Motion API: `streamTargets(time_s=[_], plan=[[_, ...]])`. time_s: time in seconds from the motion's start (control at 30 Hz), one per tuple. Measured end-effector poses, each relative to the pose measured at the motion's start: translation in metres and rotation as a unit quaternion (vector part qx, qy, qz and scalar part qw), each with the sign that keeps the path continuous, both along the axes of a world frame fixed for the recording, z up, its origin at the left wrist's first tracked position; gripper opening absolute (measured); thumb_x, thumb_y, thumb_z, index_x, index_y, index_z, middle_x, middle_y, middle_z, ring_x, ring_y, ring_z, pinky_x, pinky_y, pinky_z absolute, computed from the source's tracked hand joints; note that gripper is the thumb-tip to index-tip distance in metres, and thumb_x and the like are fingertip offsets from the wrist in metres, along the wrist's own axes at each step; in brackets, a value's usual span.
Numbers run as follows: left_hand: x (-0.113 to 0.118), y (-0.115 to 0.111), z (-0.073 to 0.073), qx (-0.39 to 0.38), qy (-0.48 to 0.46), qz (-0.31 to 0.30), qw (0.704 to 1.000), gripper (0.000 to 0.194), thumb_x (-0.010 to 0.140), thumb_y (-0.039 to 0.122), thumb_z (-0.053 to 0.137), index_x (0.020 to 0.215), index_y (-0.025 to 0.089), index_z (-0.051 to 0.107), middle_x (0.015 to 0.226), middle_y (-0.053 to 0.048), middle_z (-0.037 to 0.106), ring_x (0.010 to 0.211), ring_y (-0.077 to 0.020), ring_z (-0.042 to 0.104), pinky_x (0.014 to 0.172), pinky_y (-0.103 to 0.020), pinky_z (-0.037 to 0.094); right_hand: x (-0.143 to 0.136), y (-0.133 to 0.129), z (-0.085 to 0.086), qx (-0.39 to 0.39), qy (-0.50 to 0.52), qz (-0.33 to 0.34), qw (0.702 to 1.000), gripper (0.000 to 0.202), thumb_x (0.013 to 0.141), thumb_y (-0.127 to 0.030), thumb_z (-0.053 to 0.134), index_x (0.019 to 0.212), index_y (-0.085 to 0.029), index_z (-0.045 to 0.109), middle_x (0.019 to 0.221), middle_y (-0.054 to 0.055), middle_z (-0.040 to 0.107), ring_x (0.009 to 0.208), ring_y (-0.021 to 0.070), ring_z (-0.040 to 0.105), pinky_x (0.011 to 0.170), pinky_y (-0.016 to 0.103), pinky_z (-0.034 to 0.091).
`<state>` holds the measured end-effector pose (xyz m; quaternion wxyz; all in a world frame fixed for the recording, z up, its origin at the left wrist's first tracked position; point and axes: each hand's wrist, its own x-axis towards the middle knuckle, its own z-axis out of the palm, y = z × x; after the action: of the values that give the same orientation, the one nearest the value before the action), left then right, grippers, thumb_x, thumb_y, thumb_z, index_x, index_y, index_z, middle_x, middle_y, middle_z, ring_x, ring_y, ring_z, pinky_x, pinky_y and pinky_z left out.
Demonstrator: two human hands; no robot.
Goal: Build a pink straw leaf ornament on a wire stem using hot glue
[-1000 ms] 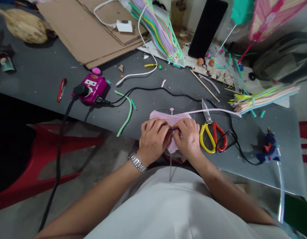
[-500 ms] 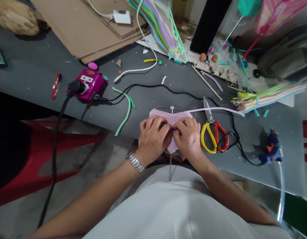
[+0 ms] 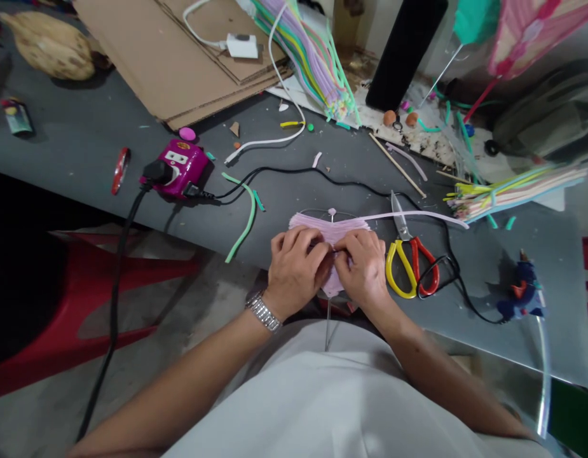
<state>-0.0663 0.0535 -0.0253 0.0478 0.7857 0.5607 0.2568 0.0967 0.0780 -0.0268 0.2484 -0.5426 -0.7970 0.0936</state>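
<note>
Centrally, in the head view, a pink ribbed piece [image 3: 330, 224] was held by both hands at the near edge of the counter [image 3: 284, 191], close in front of a pale shirt [image 3: 341, 388]. Its broad upper part was left uncovered beyond the fingers, and its narrower lower end was seen between the hands, with a thin stem [image 3: 328, 324] pointed toward the shirt. The grip of the left hand [image 3: 294, 270] was closed on the piece near its middle; the grip of the right hand [image 3: 367, 264] was likewise closed on it, the fingertips being set almost together. The exact pinch was too hidden to be told. A metal watch [image 3: 264, 312] was worn on the left wrist. A long pink strip [image 3: 430, 215] was stretched rightward from the piece across the blades of the scissors [image 3: 403, 232], whose yellow and red handles were laid just beside the right hand. Farther right, a blue glue gun [image 3: 523, 292] was placed, its black cord [image 3: 351, 184] being run leftward to a purple socket block [image 3: 184, 168].
</note>
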Motion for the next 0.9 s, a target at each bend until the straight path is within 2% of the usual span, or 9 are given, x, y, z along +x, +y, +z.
streamTargets(time_s=[0.13, 0.67, 0.9], plan=[[0.0004, -0.0002, -0.0023, 0.007, -0.005, 0.007, 1.000, 0.021, 0.101, 0.035, 0.057, 0.112, 0.019, 0.065, 0.119, -0.011, 0.070, 0.118, -0.0297, 0.055, 0.095, -0.048, 0.036, -0.0003, 0.0001, -0.0004, -0.006, -0.004, -0.009, 1.000, 0.018, 0.085, -0.008, 0.054, 0.086, -0.022, 0.065, 0.091, 0.004, 0.068, 0.090, 0.0229, 0.055, 0.077, 0.037, 0.033], [0.0009, 0.0022, 0.0019, -0.010, 0.006, 0.000, 1.000, 0.018, 0.100, 0.033, 0.057, 0.102, 0.019, 0.069, 0.117, -0.013, 0.066, 0.116, -0.0309, 0.055, 0.091, -0.048, 0.038, -0.0014, 0.0009, 0.0001, -0.010, -0.027, 0.004, 1.000, 0.018, 0.083, -0.007, 0.055, 0.077, -0.023, 0.062, 0.091, 0.004, 0.066, 0.088, 0.0234, 0.052, 0.075, 0.037, 0.030], [0.0009, 0.0008, -0.0011, -0.003, -0.005, 0.013, 1.000, 0.024, 0.099, 0.033, 0.058, 0.115, 0.018, 0.065, 0.122, -0.014, 0.067, 0.121, -0.0310, 0.053, 0.096, -0.048, 0.037, 0.0003, 0.0002, -0.0014, -0.009, -0.005, -0.011, 1.000, 0.018, 0.086, -0.008, 0.054, 0.090, -0.022, 0.065, 0.091, 0.004, 0.068, 0.091, 0.0240, 0.054, 0.079, 0.037, 0.032]])
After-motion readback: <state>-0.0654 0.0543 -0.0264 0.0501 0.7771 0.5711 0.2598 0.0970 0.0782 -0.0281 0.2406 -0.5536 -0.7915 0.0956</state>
